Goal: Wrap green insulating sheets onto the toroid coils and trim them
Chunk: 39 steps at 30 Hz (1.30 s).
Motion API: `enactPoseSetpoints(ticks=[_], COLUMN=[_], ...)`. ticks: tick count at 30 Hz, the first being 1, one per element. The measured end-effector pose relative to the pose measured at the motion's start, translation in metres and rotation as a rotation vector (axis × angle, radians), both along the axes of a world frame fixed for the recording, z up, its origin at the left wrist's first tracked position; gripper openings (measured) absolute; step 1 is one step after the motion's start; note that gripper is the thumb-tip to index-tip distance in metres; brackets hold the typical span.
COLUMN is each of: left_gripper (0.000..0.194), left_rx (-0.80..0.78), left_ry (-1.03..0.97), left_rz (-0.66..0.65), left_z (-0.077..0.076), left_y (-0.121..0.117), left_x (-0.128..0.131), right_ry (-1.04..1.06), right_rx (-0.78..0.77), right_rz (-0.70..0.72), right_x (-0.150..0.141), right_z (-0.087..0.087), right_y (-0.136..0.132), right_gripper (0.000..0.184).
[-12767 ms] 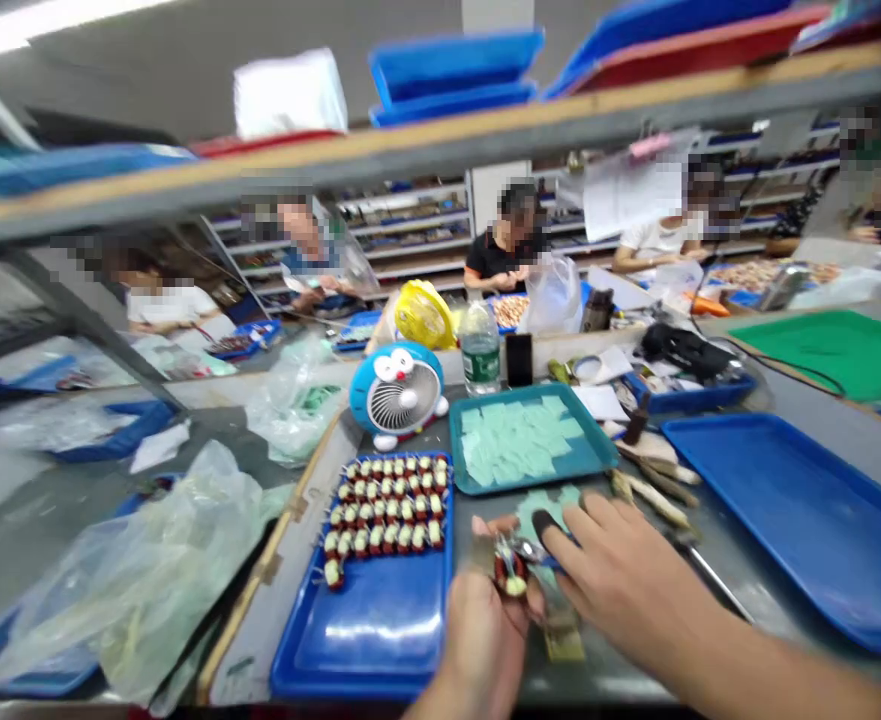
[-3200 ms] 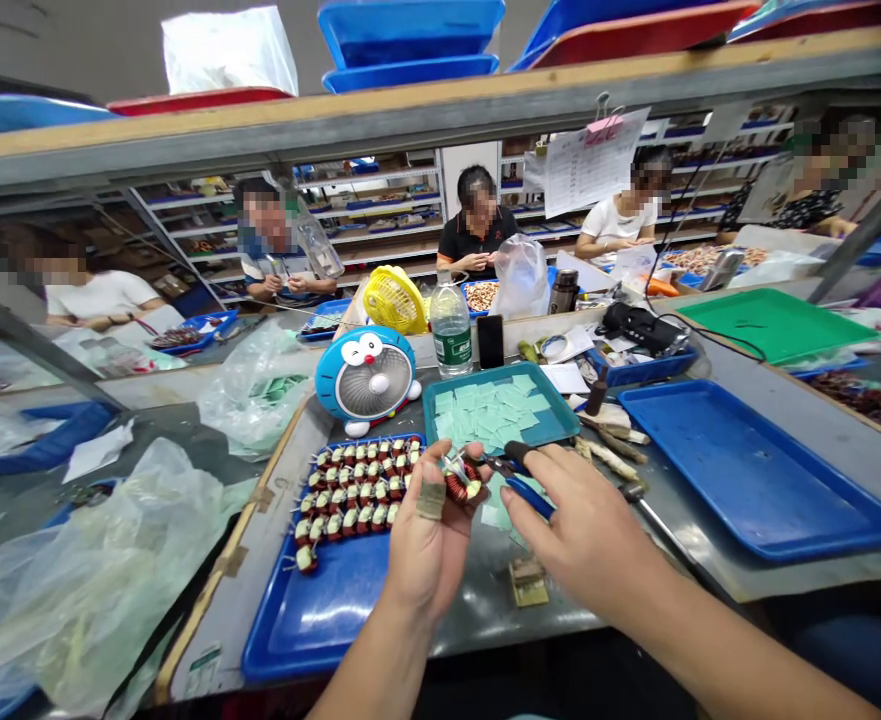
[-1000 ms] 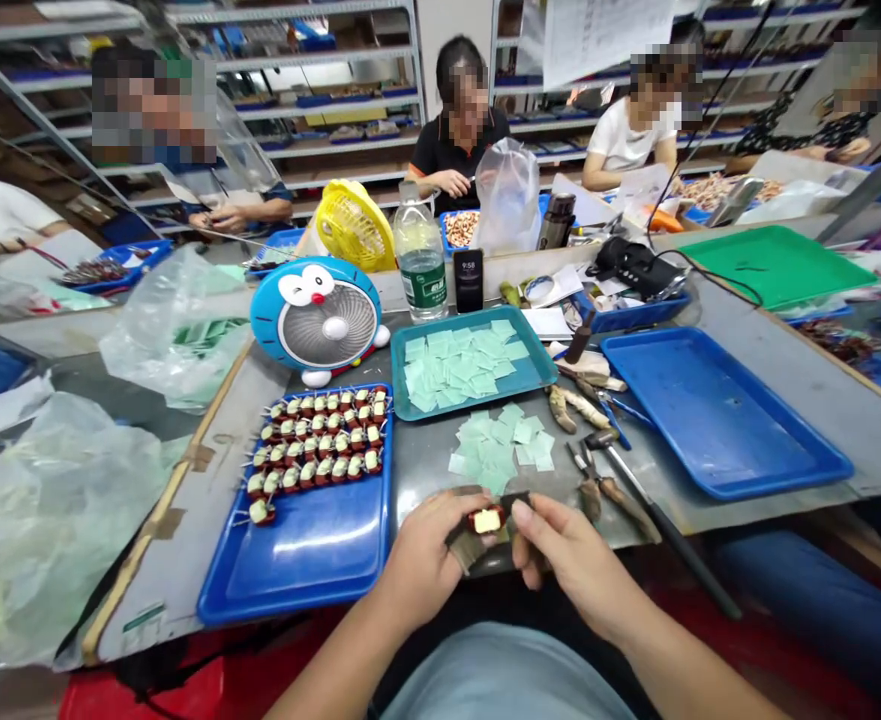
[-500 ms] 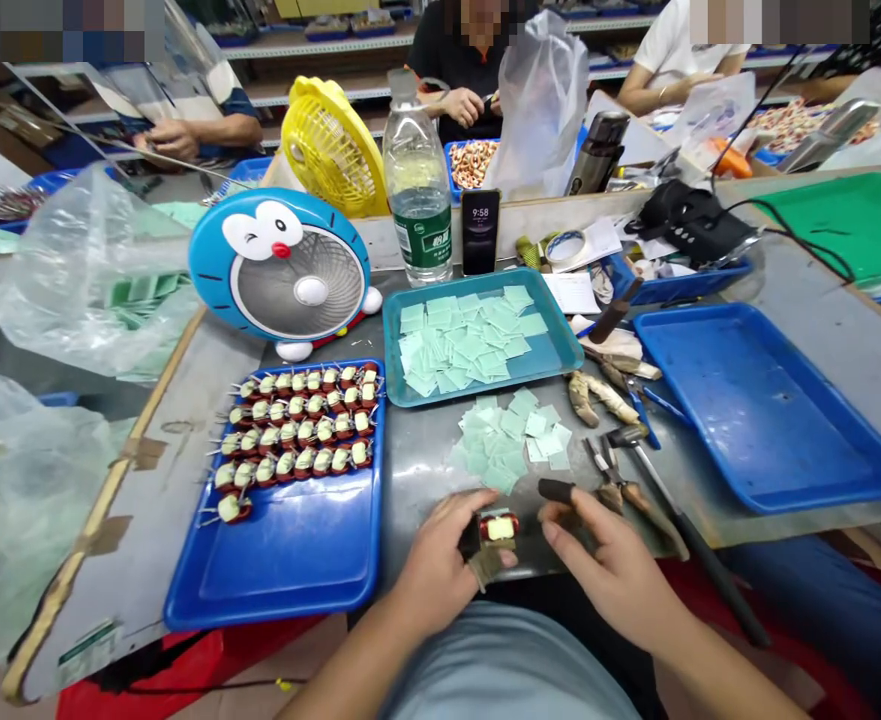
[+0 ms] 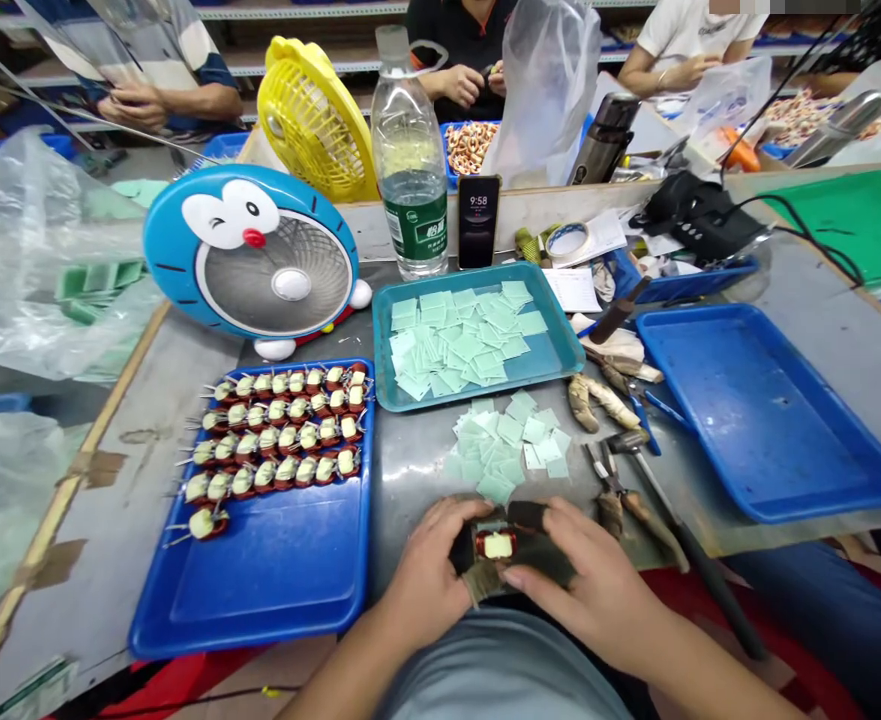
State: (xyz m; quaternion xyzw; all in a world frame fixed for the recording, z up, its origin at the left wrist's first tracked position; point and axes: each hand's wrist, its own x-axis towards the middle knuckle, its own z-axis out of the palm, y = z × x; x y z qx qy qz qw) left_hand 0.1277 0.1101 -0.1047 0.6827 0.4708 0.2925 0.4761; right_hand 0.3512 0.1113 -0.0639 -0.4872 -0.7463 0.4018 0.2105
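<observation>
Near the table's front edge, a small wire-wound coil [image 5: 497, 545] with red-brown sides and a pale yellow-green top face is held between my hands. My left hand [image 5: 431, 568] grips it from the left, its fingers closed and wrapped with dark and tan covers. From the other side my right hand [image 5: 597, 568] closes in, thumb and black-covered index finger pinched about the coil. Just beyond my hands lies a loose pile of pale green square sheets [image 5: 496, 450]. To the left, a blue tray [image 5: 260, 590] carries rows of similar coils with wire leads.
More green sheets fill a teal tray [image 5: 552, 350]. Pliers [image 5: 612, 490], a hammer [image 5: 657, 490] and another blue tray [image 5: 777, 410] lie to the right. Behind stand a cartoon-faced fan [image 5: 252, 255], a bottle [image 5: 412, 190] and a phone [image 5: 478, 222]. Co-workers sit opposite.
My right hand has moved left to the coil, and its thumb and index finger have come together around it. My left hand still holds the coil. The camera view has shifted slightly.
</observation>
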Motion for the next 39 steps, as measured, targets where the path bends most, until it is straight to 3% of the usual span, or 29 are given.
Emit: enactPoseSetpoints(ticks=[10,16,22,30,33,36,39], left_gripper=[0.048,0.045,0.033,0.035,0.025,0.019,0.020], left_rx=[0.017,0.006,0.043,0.061,0.057,0.029,-0.190], left_ry=[0.027,0.049,0.000,-0.026,-0.055,-0.077,-0.187], left_rz=[0.014,0.008,0.012,0.011,0.032,0.067,0.110], left_z=[-0.003,-0.002,0.000,-0.003,0.004,0.021,0.042], left_y=[-0.001,-0.001,0.001,0.000,-0.001,0.003,0.011], left_x=[0.002,0.001,0.003,0.004,0.005,0.006,0.010], right_ry=[0.006,0.038,0.029,0.025,0.051,0.150,0.325], right_rx=[0.006,-0.003,0.099,0.101,0.058,-0.016,-0.145], right_rz=[-0.022,-0.031,0.037,0.052,0.038,0.009,-0.064], right_x=[0.002,0.001,-0.004,-0.002,-0.001,0.001,0.000], right_z=[0.004,0.003,0.003,-0.005,-0.003,0.007,0.017], right_y=[0.002,0.001,0.005,0.005,0.004,0.005,0.007], right_gripper=[0.035,0.023,0.011,0.010,0.020,0.029,0.046])
